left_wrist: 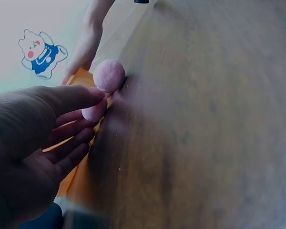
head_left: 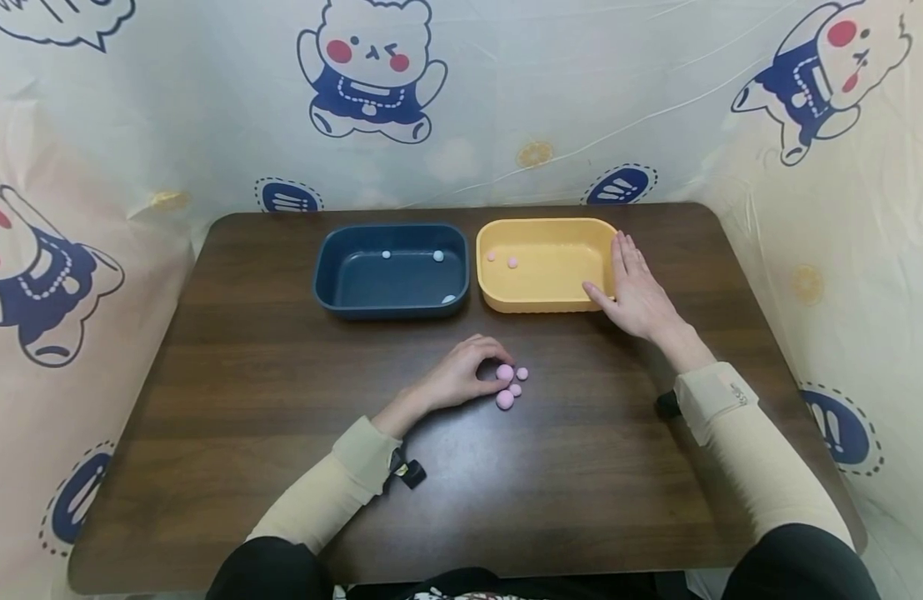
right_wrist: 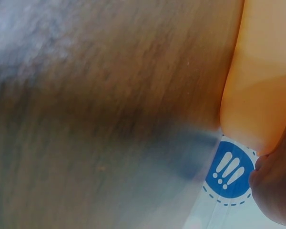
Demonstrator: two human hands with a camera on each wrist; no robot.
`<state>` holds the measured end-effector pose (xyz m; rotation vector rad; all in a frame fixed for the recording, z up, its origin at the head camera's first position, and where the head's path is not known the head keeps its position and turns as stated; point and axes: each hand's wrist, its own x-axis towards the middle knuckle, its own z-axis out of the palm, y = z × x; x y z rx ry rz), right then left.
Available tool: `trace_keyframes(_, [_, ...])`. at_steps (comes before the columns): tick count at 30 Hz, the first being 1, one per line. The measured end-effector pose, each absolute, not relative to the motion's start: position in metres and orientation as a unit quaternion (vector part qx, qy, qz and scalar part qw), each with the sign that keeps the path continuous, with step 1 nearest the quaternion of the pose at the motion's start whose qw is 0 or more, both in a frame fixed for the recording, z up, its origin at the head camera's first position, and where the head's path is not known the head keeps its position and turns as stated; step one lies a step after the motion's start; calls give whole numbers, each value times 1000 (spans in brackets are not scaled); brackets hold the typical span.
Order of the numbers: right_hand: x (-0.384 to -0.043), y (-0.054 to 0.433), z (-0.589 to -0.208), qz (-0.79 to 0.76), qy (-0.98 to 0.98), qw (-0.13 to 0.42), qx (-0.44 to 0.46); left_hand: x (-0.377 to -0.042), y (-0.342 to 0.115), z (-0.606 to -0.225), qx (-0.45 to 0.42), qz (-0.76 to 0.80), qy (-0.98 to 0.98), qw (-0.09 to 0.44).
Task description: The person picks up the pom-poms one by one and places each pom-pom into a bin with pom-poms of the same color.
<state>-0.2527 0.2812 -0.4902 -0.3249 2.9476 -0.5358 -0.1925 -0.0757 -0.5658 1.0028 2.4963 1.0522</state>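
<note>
In the head view my left hand has its thumb and fingertips around a pink ball on the table. Close by lie another larger pink ball and two smaller ones, a right-hand small ball and a lower small ball. The left wrist view shows the pinched ball partly hidden behind the thumb, with a second pink ball just past it. My right hand, fingers straight, rests against the right end of the yellow bin.
Left of the yellow bin stands a dark blue bin with a few pale balls inside, one being a pale blue ball. Two small pink balls, including one pink ball, lie in the yellow bin. Both bins sit at the back of the brown table.
</note>
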Motion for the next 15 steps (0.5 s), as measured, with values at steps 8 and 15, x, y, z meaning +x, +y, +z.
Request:
trace_keyframes(8, [-252, 281, -490, -180, 976, 63, -109, -193, -81, -568, 340, 367, 857, 125])
trace_keyframes(15, [-251, 281, -490, -182, 975, 67, -107, -198, -93, -574, 324, 397, 848, 137])
